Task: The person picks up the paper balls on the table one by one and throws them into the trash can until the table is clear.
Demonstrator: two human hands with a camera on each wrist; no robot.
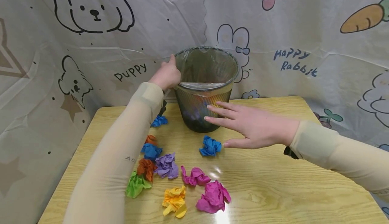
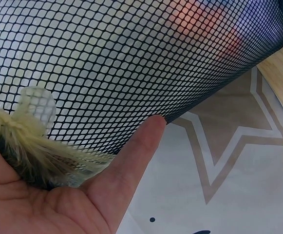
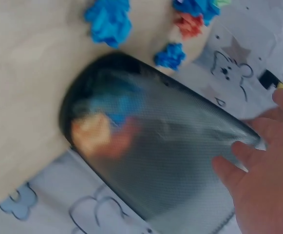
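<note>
A black wire-mesh wastebasket stands upright at the back of the table, lined with a clear plastic bag. Colored paper shows through its mesh near the bottom. My left hand grips the left side of its rim, the thumb lying along the outside of the mesh. Beside that hand is a knotted bunch of the bag. My right hand is spread with straight fingers in front of the basket's right side, holding nothing. A crumpled blue paper ball lies just left of its thumb.
Several crumpled paper balls lie in front of the basket, including purple, yellow, green, orange and pink. My left forearm partly covers this group. A printed curtain hangs behind the wooden table.
</note>
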